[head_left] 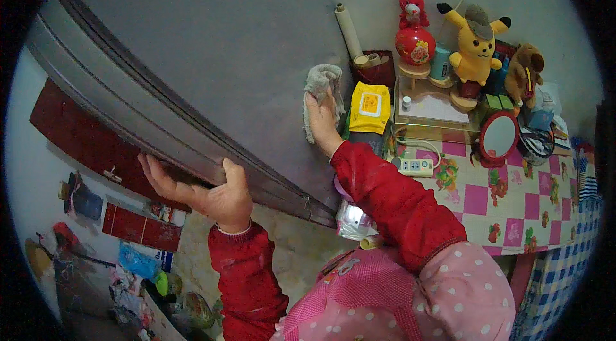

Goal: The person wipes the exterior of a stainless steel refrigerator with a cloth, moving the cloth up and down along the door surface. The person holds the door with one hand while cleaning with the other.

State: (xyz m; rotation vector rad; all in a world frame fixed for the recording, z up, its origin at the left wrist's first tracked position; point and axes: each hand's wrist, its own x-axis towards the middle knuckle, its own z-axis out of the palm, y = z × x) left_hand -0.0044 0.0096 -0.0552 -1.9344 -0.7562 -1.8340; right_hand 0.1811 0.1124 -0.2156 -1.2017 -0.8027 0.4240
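Observation:
My right hand (321,117) presses a crumpled grey cloth (323,78) against the flat side panel of a large grey appliance (250,52), which looks like a refrigerator. My left hand (219,194) is at the appliance's door edge (192,148), its thumb up against the edge and its fingers spread out to the left. Whether those fingertips touch the door front is hard to tell. Just right of the cloth lies a yellow pack of wipes (369,106) with a white lid. Both forearms wear red sleeves.
A checked tablecloth (481,201) covers the table at right. On it stand a power strip (416,167), a red-framed mirror (499,139), a clear stand (433,112), a red vase (415,45) and a yellow plush toy (476,50). A paper roll (347,28) leans behind. Clutter (139,288) fills the lower left.

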